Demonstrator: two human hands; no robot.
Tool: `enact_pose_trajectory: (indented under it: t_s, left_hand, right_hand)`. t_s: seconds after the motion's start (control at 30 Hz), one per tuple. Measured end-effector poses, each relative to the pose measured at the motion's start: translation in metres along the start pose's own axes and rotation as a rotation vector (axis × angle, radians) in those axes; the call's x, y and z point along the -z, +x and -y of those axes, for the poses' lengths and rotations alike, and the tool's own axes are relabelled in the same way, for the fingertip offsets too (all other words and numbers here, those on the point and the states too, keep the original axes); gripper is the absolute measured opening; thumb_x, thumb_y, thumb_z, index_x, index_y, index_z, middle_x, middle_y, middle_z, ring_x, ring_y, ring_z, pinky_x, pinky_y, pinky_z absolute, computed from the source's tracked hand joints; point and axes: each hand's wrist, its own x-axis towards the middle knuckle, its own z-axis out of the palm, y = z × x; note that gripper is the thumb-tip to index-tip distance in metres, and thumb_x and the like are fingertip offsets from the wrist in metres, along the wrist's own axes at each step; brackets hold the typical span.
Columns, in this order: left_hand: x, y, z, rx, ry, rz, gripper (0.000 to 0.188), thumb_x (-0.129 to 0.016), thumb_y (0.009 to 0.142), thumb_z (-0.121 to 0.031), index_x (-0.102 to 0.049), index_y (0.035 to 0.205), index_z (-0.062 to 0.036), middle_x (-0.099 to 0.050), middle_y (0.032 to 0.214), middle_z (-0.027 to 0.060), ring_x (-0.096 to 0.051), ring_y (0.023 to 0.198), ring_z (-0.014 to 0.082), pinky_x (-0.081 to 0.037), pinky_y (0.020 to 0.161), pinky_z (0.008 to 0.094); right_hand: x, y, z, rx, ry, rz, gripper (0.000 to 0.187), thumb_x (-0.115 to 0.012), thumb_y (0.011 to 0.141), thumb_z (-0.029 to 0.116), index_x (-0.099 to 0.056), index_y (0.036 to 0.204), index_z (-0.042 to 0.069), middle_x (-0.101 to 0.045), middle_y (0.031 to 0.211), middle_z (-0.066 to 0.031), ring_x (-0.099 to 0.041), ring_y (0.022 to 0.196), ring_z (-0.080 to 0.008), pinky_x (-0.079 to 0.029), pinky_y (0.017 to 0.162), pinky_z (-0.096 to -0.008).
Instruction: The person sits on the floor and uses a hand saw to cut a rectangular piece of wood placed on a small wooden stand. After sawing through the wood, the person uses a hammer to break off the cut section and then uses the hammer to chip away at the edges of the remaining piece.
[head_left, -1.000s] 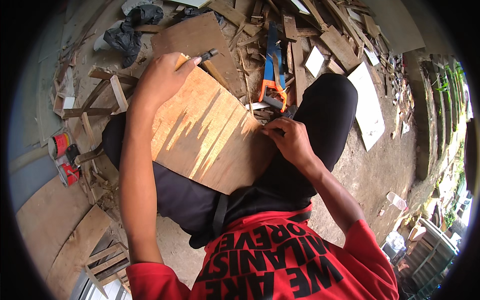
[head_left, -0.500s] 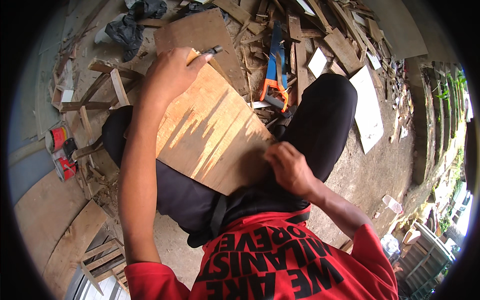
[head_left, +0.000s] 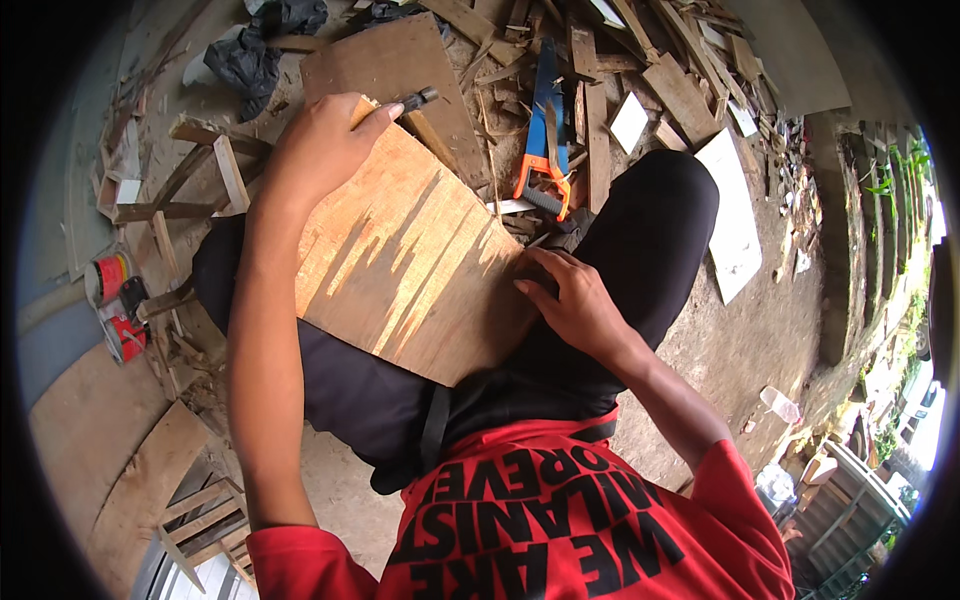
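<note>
A plywood board [head_left: 400,265] lies tilted across my thighs, its top veneer torn into pale, jagged strips. My left hand [head_left: 325,150] is closed over the far left edge, thumb on top. Beside that thumb, a hammer [head_left: 422,98] shows its dark head, with part of a wooden handle beyond the board's edge. At the board's right corner is my right hand [head_left: 578,300], its fingers bent around the edge and the thumb on the near side. The fingertips are partly hidden there.
Ahead lies a blue handsaw [head_left: 541,130] with an orange and black handle, amid scrap wood [head_left: 685,100]. Another brown board [head_left: 385,70] lies behind the plywood. A white panel [head_left: 730,215] is beside my right knee, a wooden frame [head_left: 228,170] left, and red cans [head_left: 122,305] farther left.
My right hand has moved slightly up along the board's right edge, its fingers now reaching around the corner. The board and my left hand have shifted slightly left in the view.
</note>
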Motion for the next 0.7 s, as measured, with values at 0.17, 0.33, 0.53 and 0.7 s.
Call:
enact_pose_trajectory:
  t_s: [0.17,0.33,0.53,0.7]
  left_hand:
    - [0.001,-0.006,0.010,-0.042,-0.079,-0.064,0.053,-0.061,0.099,-0.043,-0.054,0.083,0.0067,-0.053,0.067,0.0146,-0.045,0.063,0.0217,-0.045,0.065,0.0375]
    - [0.005,-0.009,0.008,0.006,-0.066,0.002,0.052,-0.061,0.099,-0.043,-0.055,0.084,0.0059,-0.051,0.070,0.0153,-0.047,0.067,0.0257,-0.044,0.064,0.0387]
    - [0.001,-0.010,0.003,-0.042,-0.086,-0.014,0.053,-0.062,0.099,-0.043,-0.050,0.080,0.0052,-0.042,0.065,0.0107,-0.037,0.064,0.0173,-0.041,0.061,0.0365]
    - [0.002,-0.015,-0.009,-0.046,-0.043,-0.004,0.055,-0.063,0.098,-0.044,-0.050,0.080,0.0063,-0.044,0.065,0.0169,-0.039,0.062,0.0201,-0.042,0.061,0.0388]
  right_hand:
    - [-0.008,0.000,-0.016,-0.035,0.097,-0.166,0.024,-0.073,0.088,0.008,-0.071,0.111,0.002,-0.069,0.100,-0.0150,-0.069,0.088,-0.0342,-0.056,0.077,-0.0383]
    - [-0.013,-0.002,-0.024,0.088,0.084,-0.216,0.012,-0.071,0.087,0.004,-0.070,0.099,0.002,-0.067,0.092,-0.0123,-0.068,0.083,-0.0325,-0.056,0.073,-0.0394]
    - [-0.017,-0.020,-0.013,0.222,-0.093,-0.153,0.015,-0.063,0.089,-0.002,-0.058,0.103,0.001,-0.061,0.098,-0.0154,-0.061,0.091,-0.0344,-0.052,0.081,-0.0415]
    - [-0.016,-0.038,0.004,0.148,-0.150,-0.126,0.016,-0.064,0.087,-0.004,-0.059,0.101,0.002,-0.061,0.097,-0.0130,-0.062,0.094,-0.0331,-0.052,0.082,-0.0415]
